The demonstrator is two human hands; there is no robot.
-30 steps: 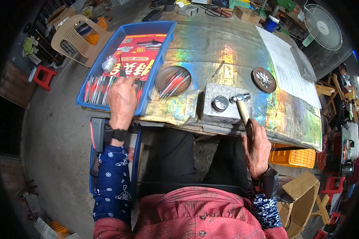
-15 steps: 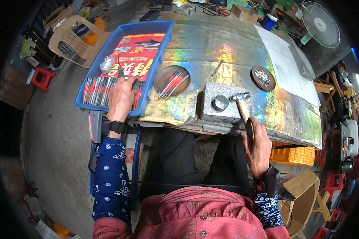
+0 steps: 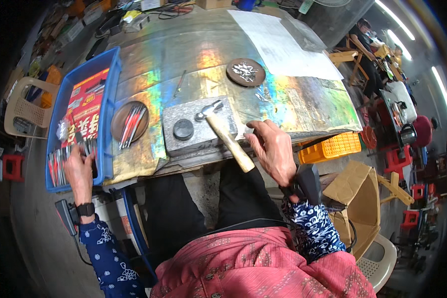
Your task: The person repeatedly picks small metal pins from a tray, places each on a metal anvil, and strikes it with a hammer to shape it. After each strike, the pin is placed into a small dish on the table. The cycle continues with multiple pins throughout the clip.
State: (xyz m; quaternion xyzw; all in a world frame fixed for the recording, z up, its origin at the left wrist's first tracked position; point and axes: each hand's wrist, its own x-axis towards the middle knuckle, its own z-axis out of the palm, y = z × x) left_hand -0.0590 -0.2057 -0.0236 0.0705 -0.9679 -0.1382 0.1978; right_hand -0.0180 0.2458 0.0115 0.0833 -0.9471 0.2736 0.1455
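My left hand (image 3: 78,171) is over the near end of a blue tray (image 3: 115,84), among a row of slender red and silver pieces (image 3: 57,166). Its fingers are bent down, and a slender dark-ended piece (image 3: 74,126) sticks out past their tips. My right hand (image 3: 274,154) is at the table's near edge, fingers curved and thumb apart, holding nothing I can see. Left of it lies a hammer (image 3: 227,139), head on a metal block (image 3: 203,110), wooden handle overhanging the edge. A round black piece (image 3: 183,129) sits on the block.
A brown dish (image 3: 116,121) holds more slender pieces; another dish (image 3: 232,74) holds small silvery bits. White sheeting (image 3: 283,44) covers the far right of the table. A yellow crate (image 3: 333,147) and a cardboard box (image 3: 365,198) stand at the right. Someone sits farther back.
My right hand has let go of the hammer's handle and is now to its right. The view has swung right; my left hand stays at the row in the tray.
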